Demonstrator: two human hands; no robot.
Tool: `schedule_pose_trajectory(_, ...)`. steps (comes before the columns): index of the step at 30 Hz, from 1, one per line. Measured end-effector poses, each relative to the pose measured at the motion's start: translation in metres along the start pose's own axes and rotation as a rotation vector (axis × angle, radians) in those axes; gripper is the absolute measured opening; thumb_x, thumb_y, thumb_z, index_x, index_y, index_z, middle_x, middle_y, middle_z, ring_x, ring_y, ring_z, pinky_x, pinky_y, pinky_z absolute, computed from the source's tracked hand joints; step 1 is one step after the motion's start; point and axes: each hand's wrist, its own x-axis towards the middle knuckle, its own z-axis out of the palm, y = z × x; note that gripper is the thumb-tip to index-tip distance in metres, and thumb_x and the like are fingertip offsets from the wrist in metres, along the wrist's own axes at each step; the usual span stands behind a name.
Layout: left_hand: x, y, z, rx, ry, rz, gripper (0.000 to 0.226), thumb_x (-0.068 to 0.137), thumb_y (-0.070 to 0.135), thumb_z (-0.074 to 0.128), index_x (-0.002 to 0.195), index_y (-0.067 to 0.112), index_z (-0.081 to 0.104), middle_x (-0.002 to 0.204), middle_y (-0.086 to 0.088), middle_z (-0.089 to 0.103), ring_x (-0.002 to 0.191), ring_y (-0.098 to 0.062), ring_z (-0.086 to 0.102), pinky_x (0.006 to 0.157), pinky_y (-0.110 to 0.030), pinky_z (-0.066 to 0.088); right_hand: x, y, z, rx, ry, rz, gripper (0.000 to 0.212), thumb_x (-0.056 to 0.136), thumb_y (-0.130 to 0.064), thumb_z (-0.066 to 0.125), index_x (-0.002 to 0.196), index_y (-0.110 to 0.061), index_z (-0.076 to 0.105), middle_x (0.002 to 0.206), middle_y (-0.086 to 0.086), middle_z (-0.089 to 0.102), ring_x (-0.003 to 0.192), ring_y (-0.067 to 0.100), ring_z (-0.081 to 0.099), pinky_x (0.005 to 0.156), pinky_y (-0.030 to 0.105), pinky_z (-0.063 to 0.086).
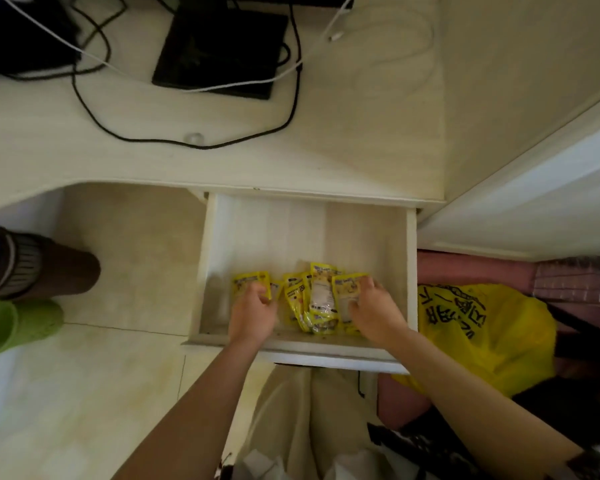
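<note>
gripping yellow packets point(321, 296) in pale drawer point(291, 230) under desk point(361, 133), left hand point(253, 317) and right hand point(374, 317), fingers curled

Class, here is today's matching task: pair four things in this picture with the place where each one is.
Things:
1 green shoe
2 yellow packets
3 black flat device
4 yellow plastic bag

Places:
A in the open drawer
B on the floor, left of the drawer
C right of the drawer
D on the desktop

Pairs: 1-B; 2-A; 3-D; 4-C
</note>
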Motion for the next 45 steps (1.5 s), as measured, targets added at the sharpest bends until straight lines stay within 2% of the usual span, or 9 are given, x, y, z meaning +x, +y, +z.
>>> schedule_pose_trajectory(4, -0.034, -0.014, -0.028, -0.064, 0.128, 0.061, 0.024, 0.09, 0.015, 0.056, 0.113, 0.013, 0.06, 0.104, -0.009, 0.071, 0.097, -0.029, 0.065, 0.08, -0.033, 0.049, -0.025, -0.029, -0.001, -0.118, 0.043, -0.148, 0.043, 0.094, -0.018, 0.044, 0.135, -0.009, 0.035, 0.133, 0.015, 0.046, 0.118, 0.035, 0.05, 0.095, 0.045, 0.048)
schedule_pose_trajectory(8, -0.069, -0.037, -0.06, -0.092, 0.242, 0.075, 0.023, 0.092, 0.019, 0.051, 0.114, 0.019, 0.058, 0.101, -0.007, 0.07, 0.095, -0.027, 0.065, 0.076, -0.035, 0.052, -0.047, -0.067, 0.007, -0.295, 0.057, -0.312, 0.045, 0.096, -0.023, 0.043, 0.138, -0.009, 0.034, 0.136, 0.013, 0.044, 0.124, 0.035, 0.045, 0.095, 0.043, 0.045)
schedule_pose_trajectory(13, -0.101, -0.084, -0.094, -0.087, 0.367, 0.042, 0.021, 0.093, 0.024, 0.051, 0.114, 0.024, 0.053, 0.101, 0.0, 0.067, 0.095, -0.019, 0.064, 0.076, -0.036, 0.054, -0.074, -0.123, 0.03, -0.434, 0.014, -0.497, 0.04, 0.096, -0.023, 0.04, 0.135, -0.013, 0.034, 0.131, 0.011, 0.047, 0.12, 0.031, 0.048, 0.094, 0.042, 0.044)
schedule_pose_trajectory(19, -0.126, -0.156, -0.131, -0.084, 0.51, -0.07, 0.023, 0.094, 0.027, 0.048, 0.117, 0.024, 0.054, 0.097, 0.005, 0.066, 0.086, -0.013, 0.061, 0.067, -0.026, 0.049, -0.102, -0.197, 0.084, -0.564, 0.013, -0.7, 0.042, 0.097, -0.026, 0.042, 0.136, -0.013, 0.036, 0.133, 0.008, 0.048, 0.122, 0.026, 0.047, 0.096, 0.036, 0.042)
schedule_pose_trajectory(26, -0.143, -0.259, -0.188, -0.066, 0.578, -0.198, 0.024, 0.096, 0.029, 0.046, 0.117, 0.025, 0.055, 0.099, 0.004, 0.065, 0.082, -0.011, 0.059, 0.066, -0.021, 0.042, -0.129, -0.282, 0.163, -0.587, -0.078, -0.809, 0.045, 0.097, -0.024, 0.04, 0.139, -0.011, 0.036, 0.135, 0.009, 0.046, 0.122, 0.025, 0.046, 0.099, 0.035, 0.041)
schedule_pose_trajectory(32, -0.142, -0.334, -0.254, -0.051, 0.613, -0.277, 0.024, 0.095, 0.029, 0.046, 0.116, 0.024, 0.056, 0.1, -0.001, 0.065, 0.083, -0.017, 0.061, 0.07, -0.03, 0.052, -0.147, -0.347, 0.218, -0.613, -0.102, -0.85, 0.043, 0.099, -0.026, 0.038, 0.14, -0.013, 0.035, 0.135, 0.006, 0.047, 0.117, 0.019, 0.049, 0.096, 0.031, 0.046)
schedule_pose_trajectory(35, -0.136, -0.358, -0.277, -0.057, 0.636, -0.292, 0.024, 0.095, 0.028, 0.047, 0.116, 0.022, 0.058, 0.101, -0.001, 0.066, 0.088, -0.019, 0.061, 0.073, -0.034, 0.054, -0.152, -0.381, 0.237, -0.612, -0.112, -0.879, 0.044, 0.098, -0.024, 0.038, 0.14, -0.012, 0.035, 0.136, 0.006, 0.046, 0.119, 0.019, 0.048, 0.098, 0.032, 0.045)
schedule_pose_trajectory(45, -0.063, -0.396, -0.351, -0.057, 0.659, -0.281, 0.025, 0.095, 0.027, 0.047, 0.116, 0.022, 0.058, 0.102, 0.005, 0.068, 0.094, -0.017, 0.059, 0.07, -0.032, 0.052, -0.115, -0.507, 0.263, -0.621, -0.041, -0.972, 0.038, 0.098, -0.026, 0.042, 0.133, -0.011, 0.044, 0.128, 0.008, 0.053, 0.114, 0.024, 0.052, 0.093, 0.034, 0.046)
